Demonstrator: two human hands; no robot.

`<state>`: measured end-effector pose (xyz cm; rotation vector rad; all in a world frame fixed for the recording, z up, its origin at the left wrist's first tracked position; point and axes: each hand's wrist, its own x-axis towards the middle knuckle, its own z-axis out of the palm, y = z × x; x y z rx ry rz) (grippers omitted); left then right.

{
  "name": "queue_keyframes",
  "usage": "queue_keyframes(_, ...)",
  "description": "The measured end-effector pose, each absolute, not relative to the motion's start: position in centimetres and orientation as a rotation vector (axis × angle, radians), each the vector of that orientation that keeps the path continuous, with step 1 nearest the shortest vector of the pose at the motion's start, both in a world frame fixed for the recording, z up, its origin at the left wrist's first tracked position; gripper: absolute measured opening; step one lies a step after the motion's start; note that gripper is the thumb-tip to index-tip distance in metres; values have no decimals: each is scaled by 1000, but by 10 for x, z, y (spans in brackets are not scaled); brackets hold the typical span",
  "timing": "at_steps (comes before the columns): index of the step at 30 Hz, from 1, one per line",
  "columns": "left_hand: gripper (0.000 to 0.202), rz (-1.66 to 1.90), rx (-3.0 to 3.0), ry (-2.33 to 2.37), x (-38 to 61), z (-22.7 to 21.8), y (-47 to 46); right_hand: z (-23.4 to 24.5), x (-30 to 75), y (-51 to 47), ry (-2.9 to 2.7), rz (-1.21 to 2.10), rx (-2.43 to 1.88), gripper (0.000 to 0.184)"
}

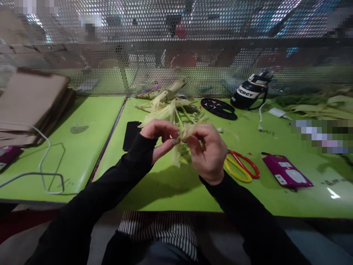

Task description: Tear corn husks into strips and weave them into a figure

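Note:
A small bunch of pale yellow corn husk (188,131) is held over the table between my two hands. My left hand (162,136) pinches its left end between thumb and fingertips. My right hand (208,151) has its fingers curled round the other side. Just behind lies a loose heap of dried corn husks (162,110), with thin green stems mixed in on its right. A black phone (130,135) rests flat beside my left wrist. Scissors with one red and one yellow handle (242,166) lie to the right of my right hand, their blades hidden from sight.
Behind the green table (171,191) stands a perforated metal screen (154,55). At the right are a black bottle (249,91), a black disc (218,109), a purple power strip (286,172) and more husks (317,106). Cardboard (33,103) and a grey cable (41,165) occupy the left.

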<state>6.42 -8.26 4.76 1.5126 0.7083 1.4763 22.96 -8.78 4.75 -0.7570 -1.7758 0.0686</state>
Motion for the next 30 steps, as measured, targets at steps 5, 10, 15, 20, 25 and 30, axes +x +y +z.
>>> queue_keyframes(5, 34, 1279, 1232, 713, 67, 12, -93, 8, 242, -102, -1974, 48, -694, 16)
queue_keyframes(10, 35, 1086, 1101, 750, 66, -2, -98, -10, 249, -107, -2126, 94, -643, 19)
queue_keyframes(15, 33, 1116, 1129, 773, 62, -1, -100, -6, 251, -101, -2240, 44, -555, 21)
queue_keyframes(20, 40, 1072, 955, 756, 57, -8, -91, -5, 252, -101, -2279, 16, -573, 20)
queue_keyframes(25, 49, 948, 898, 725, 56, -15, -86, -6, 249, -99, -2290, -111, -659, 17)
queue_keyframes(30, 39, 862, 1037, 809, 58, -13, -89, -6, 246, -102, -2256, -290, -792, 14)
